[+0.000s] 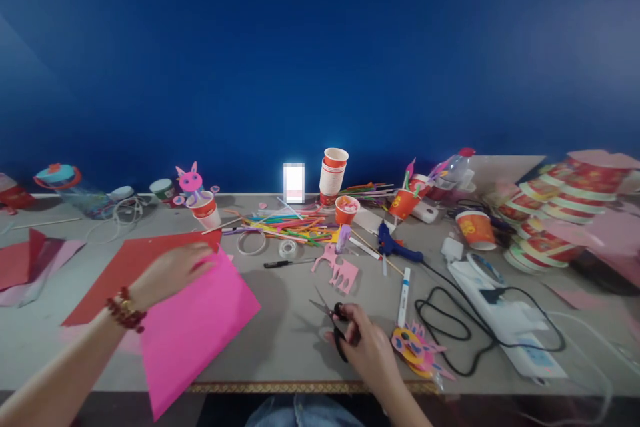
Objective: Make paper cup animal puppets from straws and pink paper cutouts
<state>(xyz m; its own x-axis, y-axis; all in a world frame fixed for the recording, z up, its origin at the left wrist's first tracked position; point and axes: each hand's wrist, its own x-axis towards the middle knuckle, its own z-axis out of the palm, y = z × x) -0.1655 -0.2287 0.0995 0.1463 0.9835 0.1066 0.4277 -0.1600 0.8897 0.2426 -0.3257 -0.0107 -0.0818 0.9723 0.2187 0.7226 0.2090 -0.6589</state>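
My left hand (pixel 183 267) grips a bright pink sheet of paper (pixel 195 327) by its upper edge, the fingers partly blurred. The sheet is tilted above the table, its lower corner past the front edge. Under it lies red paper (pixel 107 280). In my right hand (pixel 363 340) is a pair of black-handled scissors (pixel 327 307), with fingers through the handles. Its blades are parted, point to the upper left, and touch no paper. Just beyond them rest pale pink paper cutouts (pixel 343 273).
Drinking straws (pixel 295 223) lie scattered at the back, near stacked paper cups (pixel 333 177). On the right are a blue glue gun (pixel 397 245), a marker (pixel 404 297), a power strip (pixel 520 353) and a looping black cable. A pink paper figure (pixel 191 181) tops a cup at left.
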